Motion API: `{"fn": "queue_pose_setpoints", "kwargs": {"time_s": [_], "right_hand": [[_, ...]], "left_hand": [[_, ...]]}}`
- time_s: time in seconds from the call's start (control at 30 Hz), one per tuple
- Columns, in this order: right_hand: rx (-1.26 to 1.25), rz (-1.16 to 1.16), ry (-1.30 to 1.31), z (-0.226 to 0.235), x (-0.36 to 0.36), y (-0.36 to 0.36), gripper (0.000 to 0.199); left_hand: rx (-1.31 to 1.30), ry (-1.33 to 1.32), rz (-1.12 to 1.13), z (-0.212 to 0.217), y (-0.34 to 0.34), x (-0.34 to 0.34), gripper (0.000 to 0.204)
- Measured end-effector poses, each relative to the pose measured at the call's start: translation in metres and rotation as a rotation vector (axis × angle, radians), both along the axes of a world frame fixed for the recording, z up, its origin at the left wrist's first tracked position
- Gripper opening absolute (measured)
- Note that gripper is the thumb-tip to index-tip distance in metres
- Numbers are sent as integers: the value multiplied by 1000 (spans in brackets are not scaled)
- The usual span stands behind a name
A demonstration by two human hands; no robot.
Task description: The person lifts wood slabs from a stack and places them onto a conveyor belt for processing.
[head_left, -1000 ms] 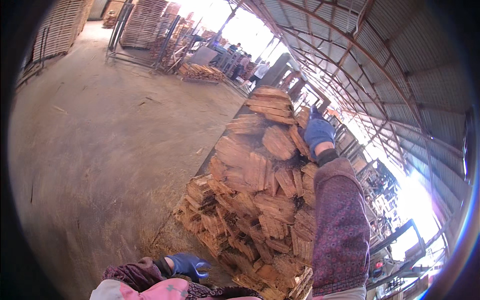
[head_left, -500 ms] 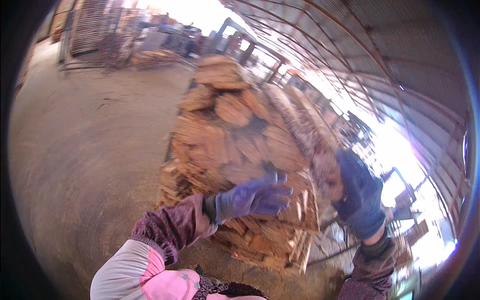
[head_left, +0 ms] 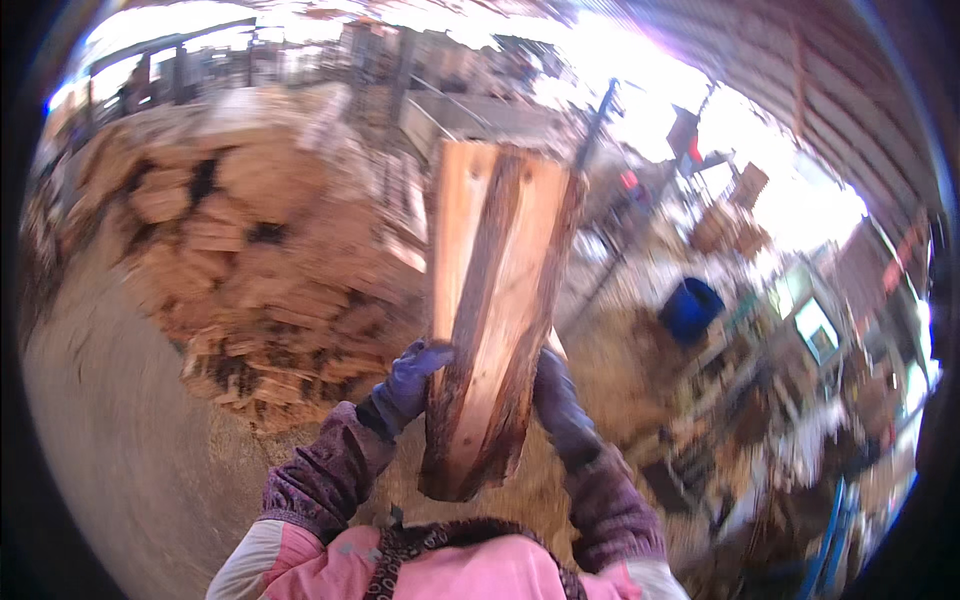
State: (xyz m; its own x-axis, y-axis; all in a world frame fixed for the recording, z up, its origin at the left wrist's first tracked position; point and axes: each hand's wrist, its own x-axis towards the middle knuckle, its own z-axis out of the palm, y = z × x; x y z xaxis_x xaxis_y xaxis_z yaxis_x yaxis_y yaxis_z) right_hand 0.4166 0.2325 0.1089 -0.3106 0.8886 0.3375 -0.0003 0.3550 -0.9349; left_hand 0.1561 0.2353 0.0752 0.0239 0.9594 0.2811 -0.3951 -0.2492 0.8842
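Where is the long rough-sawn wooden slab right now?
In the head view's centre, the long rough-sawn wooden slab is gripped between the left hand and right hand, with the stacked wood pile to its left.

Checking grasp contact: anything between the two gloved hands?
In the head view, the wood slab stands upright between the left hand and right hand; each blue glove presses a long edge near its lower end. Nothing else shows there.
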Motion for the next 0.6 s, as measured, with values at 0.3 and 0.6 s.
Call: {"fn": "queue_pose_setpoints", "kwargs": {"time_s": [0.3, 0.6], "right_hand": [[-4, -528, -238, -150, 208, -90, 35], [-350, -954, 431, -117, 404, -175, 39]], "left_hand": [[244, 298, -301, -114, 6, 275, 36], [-163, 449, -1100, -48, -15, 534, 72]]}}
